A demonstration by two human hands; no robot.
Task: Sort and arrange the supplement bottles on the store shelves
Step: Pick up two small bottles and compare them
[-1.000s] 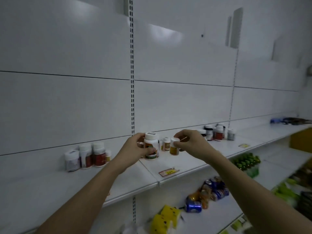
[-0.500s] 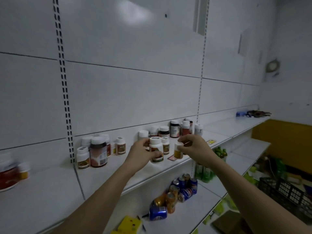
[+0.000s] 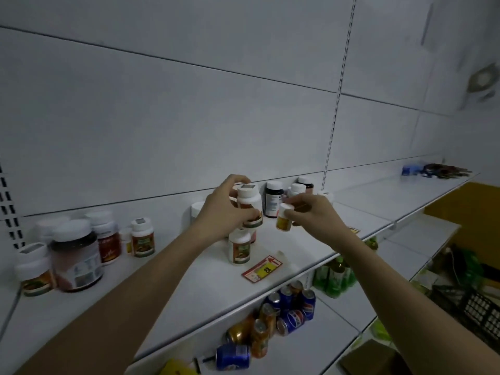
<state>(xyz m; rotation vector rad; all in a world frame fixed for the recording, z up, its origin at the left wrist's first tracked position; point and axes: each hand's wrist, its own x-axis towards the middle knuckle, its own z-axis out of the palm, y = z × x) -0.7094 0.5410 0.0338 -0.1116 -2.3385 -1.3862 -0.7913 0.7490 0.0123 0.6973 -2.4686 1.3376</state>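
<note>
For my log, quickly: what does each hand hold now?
Left hand: grips the white-capped bottle.
Right hand: pinches the small yellow bottle.

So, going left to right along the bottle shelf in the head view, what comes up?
Large dark-brown jar with white lid → small white green-labelled bottle → left hand gripping a white-capped bottle → right hand pinching a small yellow-labelled bottle.

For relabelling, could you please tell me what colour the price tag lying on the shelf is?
Red with a yellow patch, clearest in the head view: price tag.

Matt white shelf, glossy cans
</note>
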